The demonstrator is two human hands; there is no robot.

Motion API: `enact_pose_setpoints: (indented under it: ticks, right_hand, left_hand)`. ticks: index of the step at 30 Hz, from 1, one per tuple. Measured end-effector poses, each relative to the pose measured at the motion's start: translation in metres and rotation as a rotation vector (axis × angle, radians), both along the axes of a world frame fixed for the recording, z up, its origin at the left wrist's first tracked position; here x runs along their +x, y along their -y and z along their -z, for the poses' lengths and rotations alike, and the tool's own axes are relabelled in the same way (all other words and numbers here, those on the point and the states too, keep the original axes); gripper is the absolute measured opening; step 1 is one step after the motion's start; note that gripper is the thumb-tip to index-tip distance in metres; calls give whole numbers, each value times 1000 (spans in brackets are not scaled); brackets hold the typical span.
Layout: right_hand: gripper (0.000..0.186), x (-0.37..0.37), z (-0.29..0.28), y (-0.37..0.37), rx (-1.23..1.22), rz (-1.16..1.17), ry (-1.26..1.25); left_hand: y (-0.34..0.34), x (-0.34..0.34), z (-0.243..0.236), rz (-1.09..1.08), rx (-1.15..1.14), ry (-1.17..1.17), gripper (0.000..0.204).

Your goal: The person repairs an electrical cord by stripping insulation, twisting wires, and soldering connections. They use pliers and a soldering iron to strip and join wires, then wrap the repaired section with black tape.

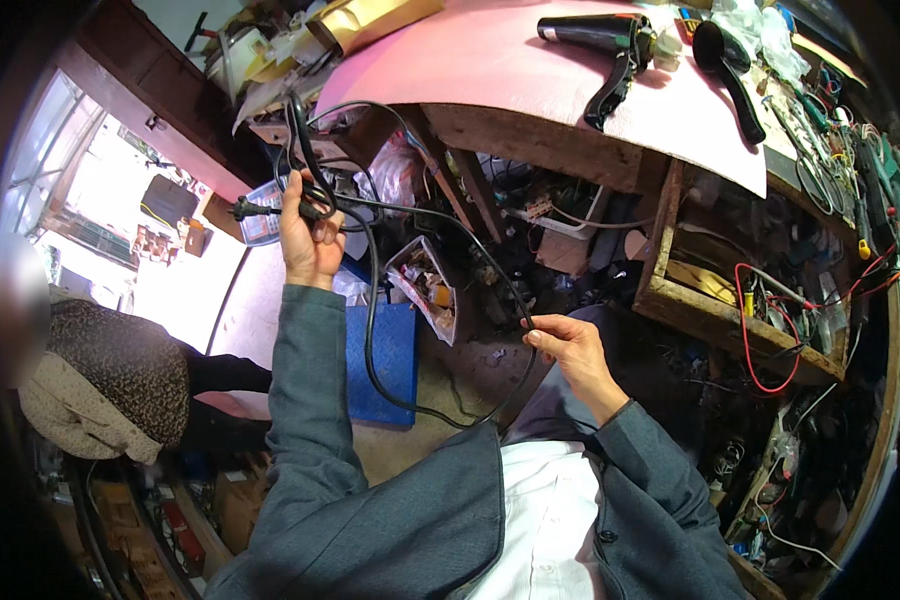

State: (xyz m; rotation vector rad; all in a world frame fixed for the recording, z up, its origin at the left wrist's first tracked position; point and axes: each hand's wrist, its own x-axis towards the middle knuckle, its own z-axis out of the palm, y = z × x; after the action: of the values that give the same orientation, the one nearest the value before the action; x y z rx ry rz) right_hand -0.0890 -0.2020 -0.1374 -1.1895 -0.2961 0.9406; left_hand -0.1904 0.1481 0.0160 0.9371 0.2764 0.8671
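My left hand (312,238) is raised at the left, closed round a bunched black power cord (372,300). The cord's plug (253,209) sticks out to the left of the fingers. From there the cord loops down and across to my right hand (568,350), which pinches it between thumb and fingertips in front of my lap. Its bared-looking far end is hard to make out. On the pink-covered workbench (470,70) lie a black hair dryer body (602,40) with its handle toward me, and a separate curved black handle shell (730,80).
An open wooden drawer (740,325) with a red wire (745,355) juts out at the right. Tools and cables (820,140) crowd the bench's right end. Below stand a waste box (440,300) and a blue board (382,365). Another person (120,365) is at the left.
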Motion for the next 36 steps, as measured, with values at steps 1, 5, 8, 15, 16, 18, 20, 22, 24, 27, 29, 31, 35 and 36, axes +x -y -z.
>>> enact_pose_setpoints:
  ticks: [1, 5, 8, 15, 16, 18, 20, 22, 24, 27, 29, 31, 35, 36]
  right_hand:
    - [21, 0, 1, 0, -6, 3, 19]
    - [27, 2, 27, -4, -20, 33, 69]
    - [34, 5, 32, 2, -104, 82, 195]
    - [23, 16, -6, 7, 20, 97, 85]
    - [22, 18, -15, 7, 64, 84, 74]
    - [26, 23, -33, 8, 109, 76, 87]
    - [35, 30, -51, 9, 161, 49, -91]
    - [39, 35, -77, 14, 223, -47, -135]
    - [34, 36, -86, 12, 189, -160, -35]
    - [27, 34, -99, 7, 158, -310, 105]
    - [28, 30, -118, 2, 14, -273, 455]
    - [34, 30, -119, -8, -35, -257, 746]
    - [54, 22, -120, -39, -10, -224, 669]
    - [55, 17, -120, -47, -3, -238, 535]
  left_hand:
    - [-4, -3, 3, 109, 57, 37, 29]
    - [9, -2, -2, 60, 113, -70, 27]
    - [23, 2, -3, 108, 254, -137, 24]
    - [77, 5, -11, 243, 671, -537, 20]
    - [88, 5, -9, 230, 663, -608, 18]
    - [99, 7, -5, 286, 790, -665, 17]
    - [108, 8, -6, 329, 858, -652, 17]
    - [112, 6, -2, 396, 754, -632, 16]
    - [113, 4, 3, 378, 778, -615, 16]
    - [118, 1, 0, 407, 706, -635, 16]
    - [120, 0, 0, 425, 689, -648, 16]
    - [122, 0, 7, 480, 738, -638, 17]
    - [136, 3, 14, 528, 840, -667, 22]
    - [134, 2, 25, 532, 909, -631, 24]
